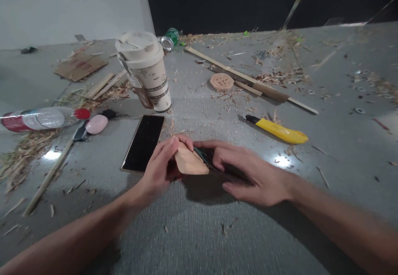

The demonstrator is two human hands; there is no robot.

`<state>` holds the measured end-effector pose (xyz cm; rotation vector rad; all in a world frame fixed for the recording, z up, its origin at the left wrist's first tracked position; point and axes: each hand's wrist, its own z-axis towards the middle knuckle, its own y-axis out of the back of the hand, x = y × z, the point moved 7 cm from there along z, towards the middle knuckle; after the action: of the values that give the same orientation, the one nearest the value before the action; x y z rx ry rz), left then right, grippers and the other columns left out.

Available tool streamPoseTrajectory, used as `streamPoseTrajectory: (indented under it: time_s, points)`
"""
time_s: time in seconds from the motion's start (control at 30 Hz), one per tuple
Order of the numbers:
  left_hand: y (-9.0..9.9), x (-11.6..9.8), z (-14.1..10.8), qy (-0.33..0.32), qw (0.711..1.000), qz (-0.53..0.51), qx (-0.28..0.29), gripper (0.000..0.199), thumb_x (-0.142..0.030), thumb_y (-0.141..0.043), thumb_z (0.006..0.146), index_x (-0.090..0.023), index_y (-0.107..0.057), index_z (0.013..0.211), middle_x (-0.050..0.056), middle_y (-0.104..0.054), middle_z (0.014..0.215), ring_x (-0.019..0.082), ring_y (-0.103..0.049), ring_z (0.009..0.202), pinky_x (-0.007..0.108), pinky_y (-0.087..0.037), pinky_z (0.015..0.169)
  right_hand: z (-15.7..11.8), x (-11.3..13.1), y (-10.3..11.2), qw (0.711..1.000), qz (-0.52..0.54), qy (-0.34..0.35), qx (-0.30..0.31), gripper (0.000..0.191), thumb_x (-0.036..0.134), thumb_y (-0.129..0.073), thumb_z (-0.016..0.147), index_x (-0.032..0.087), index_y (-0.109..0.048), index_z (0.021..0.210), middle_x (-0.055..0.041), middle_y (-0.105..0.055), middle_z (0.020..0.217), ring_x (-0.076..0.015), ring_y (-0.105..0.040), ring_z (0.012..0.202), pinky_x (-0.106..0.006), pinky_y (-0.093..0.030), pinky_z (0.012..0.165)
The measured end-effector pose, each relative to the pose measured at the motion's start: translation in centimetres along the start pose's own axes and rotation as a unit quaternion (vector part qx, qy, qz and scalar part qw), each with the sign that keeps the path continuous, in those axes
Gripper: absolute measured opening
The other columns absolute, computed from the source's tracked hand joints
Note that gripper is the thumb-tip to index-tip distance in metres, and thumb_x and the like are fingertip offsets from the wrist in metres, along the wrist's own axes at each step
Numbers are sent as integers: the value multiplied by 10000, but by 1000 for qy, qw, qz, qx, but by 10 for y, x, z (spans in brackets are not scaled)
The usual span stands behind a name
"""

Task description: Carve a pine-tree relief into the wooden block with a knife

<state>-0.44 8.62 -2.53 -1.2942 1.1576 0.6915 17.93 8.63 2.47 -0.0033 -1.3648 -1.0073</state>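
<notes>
Near the middle, my left hand [161,162] grips a pale block of wood [190,162] with its thumb and fingers. My right hand [245,167] is closed round a dark tool [228,170], whose dark green front end touches the wood's right side. The tool's exact kind is hard to make out. A black phone [144,143] lies flat just left of my left hand. Beyond my right hand lies a yellow utility knife [276,130] with its tip pointing left.
A lidded cup [152,78] stands behind the phone. At the left lie a plastic bottle [49,118] and a stick [49,179]. Farther back are a green can [170,39], a round carved piece [222,82], wood strips and scattered shavings on the grey surface [199,233].
</notes>
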Motion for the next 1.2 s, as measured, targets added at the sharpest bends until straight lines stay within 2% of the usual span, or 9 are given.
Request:
streamPoseTrajectory:
  time_s: [0.17,0.27,0.37,0.5,0.63,0.8,0.93,1.07,1.2]
  points:
    - [-2,-5,-2,-53,999,5,-12,583,-781,-694,1002,-225,-710,1176,-10,-593,845,112,-502,616,207,-460,520,2,-4,2,1000,2,-1,-15,289,104,-648,929,278,-551,1138,-141,-655,1516,-287,-648,1381,-460,-550,1101]
    - [-5,-5,-4,-97,994,35,28,733,-793,-856,870,-280,-657,1354,-1,-646,966,150,-578,777,233,-511,647,2,-6,3,1000,-12,1,-27,277,132,-620,977,272,-573,1212,-129,-648,1415,-269,-658,1275,-447,-557,1052]
    - [-7,-2,-3,-135,986,65,69,916,-913,-816,815,-303,-638,1474,13,-633,1028,179,-570,845,284,-513,714,1,-8,-1,999,-20,-15,-26,281,130,-628,984,264,-576,1227,-108,-629,1339,-249,-645,1193,-420,-558,1003]
    - [-6,-6,-1,-185,966,166,73,1126,-1045,-791,671,-314,-619,1510,47,-589,1174,232,-552,953,378,-524,833,1,-7,-5,999,-18,-24,-26,288,108,-613,1003,253,-588,1249,-95,-621,1311,-234,-628,1194,-400,-554,1003]
    - [-9,-18,-7,-224,931,282,52,956,-969,-824,717,-301,-642,1376,75,-559,1283,303,-543,1101,515,-519,1039,4,-6,-2,999,-7,-21,-44,198,160,-561,1081,248,-633,1243,-83,-660,1235,-225,-647,1151,-401,-553,984]
    - [-4,-14,-12,-146,969,197,-8,391,-604,-634,1063,-267,-614,1259,63,-627,1129,247,-588,966,407,-553,894,1,-20,6,981,126,-101,-104,112,302,-661,1054,266,-679,1158,-50,-711,1151,-212,-678,1043,-358,-559,884]
    - [0,-8,-9,-129,984,115,-41,489,-720,-574,1059,-249,-624,1180,81,-663,1074,265,-628,962,404,-579,872,-9,-38,5,934,273,-181,-140,257,490,-693,1009,277,-582,1098,-19,-684,1003,-177,-619,785,-294,-501,628]
    - [-7,-4,-3,-109,993,49,-8,614,-844,-506,1045,-240,-599,1113,48,-614,986,210,-580,816,339,-556,711,-9,-37,9,938,247,-187,-154,169,399,-687,998,286,-572,1050,-1,-653,944,-169,-574,722,-294,-455,571]
    - [-11,0,-1,-92,996,8,-19,646,-870,-523,1040,-241,-576,1181,30,-603,948,195,-582,804,313,-555,692,1,-11,16,976,37,-115,-182,121,169,-679,954,268,-657,1019,3,-631,941,-168,-587,818,-304,-486,686]
